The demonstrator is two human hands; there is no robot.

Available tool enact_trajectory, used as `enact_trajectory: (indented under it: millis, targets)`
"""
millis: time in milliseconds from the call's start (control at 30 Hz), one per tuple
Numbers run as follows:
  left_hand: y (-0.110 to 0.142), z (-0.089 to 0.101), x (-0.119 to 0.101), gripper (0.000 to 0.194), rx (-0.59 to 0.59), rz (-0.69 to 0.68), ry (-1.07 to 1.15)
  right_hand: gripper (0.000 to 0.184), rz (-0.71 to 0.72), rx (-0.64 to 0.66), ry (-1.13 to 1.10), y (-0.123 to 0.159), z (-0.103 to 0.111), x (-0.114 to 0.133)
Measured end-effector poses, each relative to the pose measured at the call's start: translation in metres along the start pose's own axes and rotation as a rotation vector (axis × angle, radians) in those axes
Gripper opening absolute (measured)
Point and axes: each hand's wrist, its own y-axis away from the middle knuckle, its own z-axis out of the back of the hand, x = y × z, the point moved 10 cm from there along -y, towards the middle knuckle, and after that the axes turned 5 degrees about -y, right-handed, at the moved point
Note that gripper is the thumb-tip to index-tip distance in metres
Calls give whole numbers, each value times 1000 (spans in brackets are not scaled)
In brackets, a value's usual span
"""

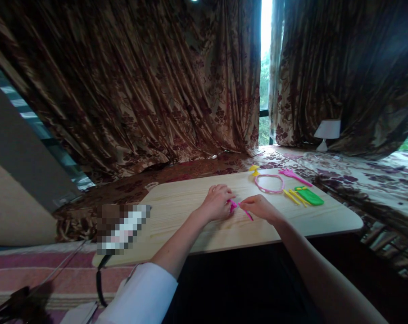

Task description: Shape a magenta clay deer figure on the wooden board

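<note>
My left hand (216, 202) and my right hand (260, 208) rest close together on the pale wooden tabletop (177, 211). Both are closed in a pinch on a small pink plastic piece (239, 208) that lies between them; its thin pink end pokes out below my right fingers. Farther right on the board lie a pink ring (269, 183), a yellow bow-shaped piece (254, 169), a pink comb-like piece (294, 176), yellow sticks (294, 197) and a green flat toy (310, 196).
Heavy brown flowered curtains (139, 90) hang behind the board, with a bright gap at the window. A white lamp (326, 131) stands on the flowered cloth at the right. A blurred-out object (123, 227) sits at the board's left corner, and a black cable hangs below it.
</note>
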Motion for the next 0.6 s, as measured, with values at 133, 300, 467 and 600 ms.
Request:
enact_trajectory:
  millis: [133,300,467,600]
  targets:
    - [-5,-13,3,23,77,-24,5,31,-84,55,29,-4,-2,-7]
    - [-8,-17,6,15,96,-10,65,31,-120,80,33,-5,-5,-7]
    - [-4,1,8,13,8,84,215,26,-67,56,-50,2,4,7]
    - [26,28,-3,20,-155,233,397,25,49,0,-211,31,18,37]
